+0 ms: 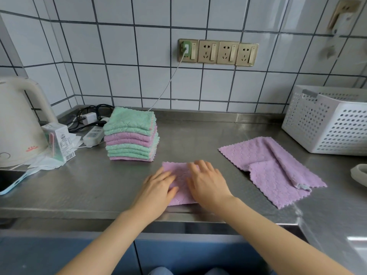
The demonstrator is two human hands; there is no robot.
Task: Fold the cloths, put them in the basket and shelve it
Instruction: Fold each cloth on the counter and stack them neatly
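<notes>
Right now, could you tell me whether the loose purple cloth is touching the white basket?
Apart. The head view shows bare steel counter between the loose purple cloth and the white basket.

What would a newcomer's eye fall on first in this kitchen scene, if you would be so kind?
Probably the two hands, left hand and right hand, pressing flat on a small purple cloth at the counter's front edge. Next, the neat stack of folded green and purple cloths behind and to the left, and a loose purple cloth lying to the right, in front of the white perforated basket.
</notes>
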